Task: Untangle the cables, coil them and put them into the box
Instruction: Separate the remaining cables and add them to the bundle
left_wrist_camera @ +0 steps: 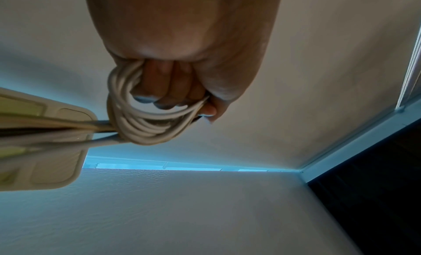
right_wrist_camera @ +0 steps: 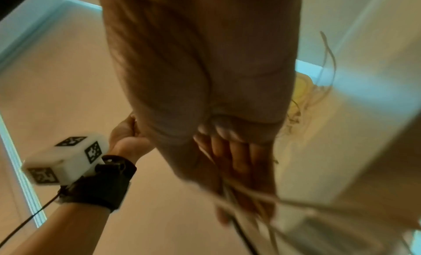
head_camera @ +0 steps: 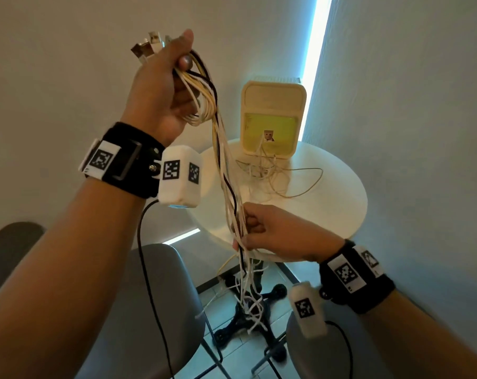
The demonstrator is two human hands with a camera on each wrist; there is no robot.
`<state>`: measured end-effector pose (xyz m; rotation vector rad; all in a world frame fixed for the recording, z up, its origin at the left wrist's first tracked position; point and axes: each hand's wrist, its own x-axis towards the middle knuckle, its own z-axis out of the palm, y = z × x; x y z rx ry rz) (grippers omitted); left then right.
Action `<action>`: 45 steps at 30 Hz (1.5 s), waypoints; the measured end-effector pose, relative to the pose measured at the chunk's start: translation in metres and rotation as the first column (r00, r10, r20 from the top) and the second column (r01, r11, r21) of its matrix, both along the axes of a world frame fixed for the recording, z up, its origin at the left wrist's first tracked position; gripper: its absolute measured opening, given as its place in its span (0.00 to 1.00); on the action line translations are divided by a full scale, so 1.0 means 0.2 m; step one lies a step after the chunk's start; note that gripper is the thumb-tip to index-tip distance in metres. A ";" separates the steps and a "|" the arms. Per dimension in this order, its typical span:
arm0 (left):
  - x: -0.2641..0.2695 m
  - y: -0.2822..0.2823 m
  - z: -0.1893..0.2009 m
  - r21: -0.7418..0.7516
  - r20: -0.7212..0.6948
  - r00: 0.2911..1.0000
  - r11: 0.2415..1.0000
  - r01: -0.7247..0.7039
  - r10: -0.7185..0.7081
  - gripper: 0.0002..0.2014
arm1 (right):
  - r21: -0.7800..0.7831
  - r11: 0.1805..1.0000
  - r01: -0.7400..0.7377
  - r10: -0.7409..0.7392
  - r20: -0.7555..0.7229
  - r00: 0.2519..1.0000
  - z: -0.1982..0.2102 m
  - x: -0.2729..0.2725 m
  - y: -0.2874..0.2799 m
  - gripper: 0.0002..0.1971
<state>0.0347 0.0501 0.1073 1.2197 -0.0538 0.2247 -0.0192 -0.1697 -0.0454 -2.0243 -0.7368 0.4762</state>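
Cables (head_camera: 226, 170), white, cream and one black, hung in a long bundle between the two hands, in the air in front of the round white worktop (head_camera: 327, 192). The left hand (head_camera: 160, 86) was raised high and clenched round the upper part of the bundle, where several turns were looped through its curled fingers (left_wrist_camera: 173, 86); a cluster of USB plugs (head_camera: 147, 45) stuck out above the fist. The right hand (head_camera: 270, 231) was lower, its fingers and thumb closed on the hanging strands, whose loose ends trailed below it towards the tiled floor (head_camera: 232, 348) and the black base of the worktop. The cream box (head_camera: 273, 105) stood on the far side of the worktop, against the wall, its front open, with a small plug showing inside. More thin cables (head_camera: 275, 173) lay in a loose tangle on the worktop just in front of the box, one strand running up into it. Grey chairs (head_camera: 166, 310) stood near the worktop.
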 end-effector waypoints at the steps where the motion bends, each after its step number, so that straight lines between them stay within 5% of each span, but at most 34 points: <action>1: -0.01 0.01 0.00 0.018 -0.001 1.000 1.000 0.003 -0.003 0.23 | -0.078 0.997 -0.005 0.008 0.041 0.999 0.03 0.01 -0.02 0.11; 4: -0.04 0.02 0.00 0.093 -0.007 0.998 0.994 0.057 -0.057 0.22 | -0.123 0.985 0.119 -0.101 0.147 0.984 0.15 0.08 -0.03 0.18; 8: -0.09 -0.01 -0.02 0.239 -0.030 0.988 0.959 0.155 -0.152 0.24 | 0.216 0.943 0.253 -0.296 0.195 0.935 0.32 0.12 0.07 0.35; 11: -0.11 -0.03 -0.04 0.342 -0.017 0.976 0.916 0.208 -0.215 0.23 | 0.364 0.903 0.229 -0.320 0.212 0.923 0.36 0.13 0.23 0.26; 14: -0.13 0.00 -0.01 0.350 0.022 0.990 0.929 0.124 -0.140 0.23 | 0.470 0.861 0.195 -0.243 0.042 0.969 0.27 0.10 0.30 0.09; 19: -0.14 0.08 0.02 0.321 0.053 0.998 0.947 0.013 -0.032 0.22 | 0.353 0.910 0.220 -0.239 0.013 0.971 -0.02 0.00 0.32 0.11; 25: -0.13 0.09 0.04 0.221 0.045 0.999 0.975 0.012 -0.023 0.23 | 0.051 0.999 0.006 -0.007 0.005 1.000 -0.06 -0.02 0.21 0.15; 30: -0.13 0.11 0.09 0.274 0.074 0.997 0.962 -0.014 -0.007 0.23 | -0.148 0.985 -0.087 0.096 0.053 0.994 -0.05 -0.04 0.17 0.15; 35: -0.13 0.11 0.07 0.340 0.035 0.996 0.938 0.068 -0.085 0.23 | -0.345 0.938 0.037 -0.017 0.061 0.998 0.20 0.07 0.04 0.45; 37: -0.12 0.11 0.04 0.365 0.014 0.991 0.924 0.118 -0.132 0.23 | -0.217 0.956 0.197 -0.170 0.136 0.976 0.33 0.09 0.03 0.51; 40: -0.11 0.08 0.01 0.435 -0.019 0.981 0.882 0.183 -0.194 0.24 | 0.263 0.919 0.293 -0.337 0.144 0.930 0.44 0.11 0.13 0.38; 42: -0.10 0.07 0.00 0.496 -0.045 0.976 0.843 0.208 -0.215 0.24 | 0.459 0.845 0.275 -0.327 0.038 0.944 0.44 0.13 0.24 0.25; 45: -0.09 0.05 0.00 0.512 -0.053 0.982 0.839 0.183 -0.182 0.23 | 0.549 0.798 0.248 -0.264 -0.050 0.963 0.36 0.14 0.34 0.17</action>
